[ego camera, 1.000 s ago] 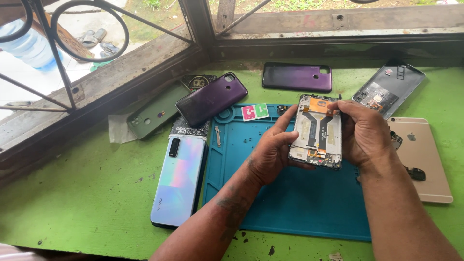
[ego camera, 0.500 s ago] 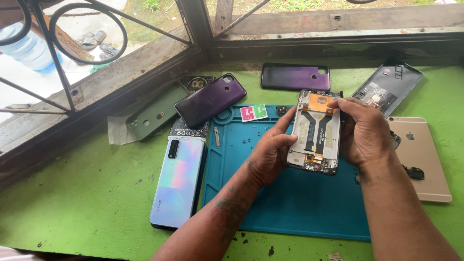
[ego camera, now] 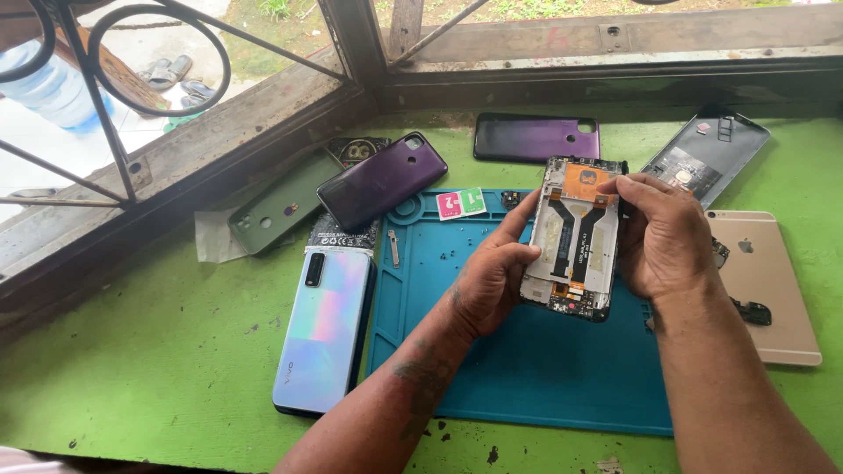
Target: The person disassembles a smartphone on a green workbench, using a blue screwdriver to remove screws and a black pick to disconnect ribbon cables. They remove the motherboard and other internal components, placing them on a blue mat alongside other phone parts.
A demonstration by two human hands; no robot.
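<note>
Vs a second ago: the frame (ego camera: 575, 239) sits a bit more upright and higher in the hands, orange flex end now toward the window; both hands have kept their grip. Nothing else on the bench has moved.

Left hand (ego camera: 492, 285) is clamped on the frame's left edge, index finger stretched up along it. Right hand (ego camera: 667, 237) is clamped on the right edge, fingertips curled over the top corner. Frame is held in the air above the blue mat (ego camera: 527, 369), open side up, two black ribbon cables running down the middle, small board at the lower end.

Labels: two small square stickers (ego camera: 461, 204), one pink and one green, lie at the mat's top edge. A dark printed card (ego camera: 342, 233) sticks out from under the top of the iridescent phone (ego camera: 323, 326), left of the mat.

Mat trays: the shallow recesses along the top hold what look like tiny screws — too small to be sure.

Around: purple phone (ego camera: 382, 180) and green cover (ego camera: 283, 204) to the upper left, purple cover (ego camera: 536, 139) by the sill, grey cover (ego camera: 707, 156) upper right, gold phone (ego camera: 764, 285) face down at right with small black parts (ego camera: 753, 312) on it. All on the green bench (ego camera: 132, 369).
</note>
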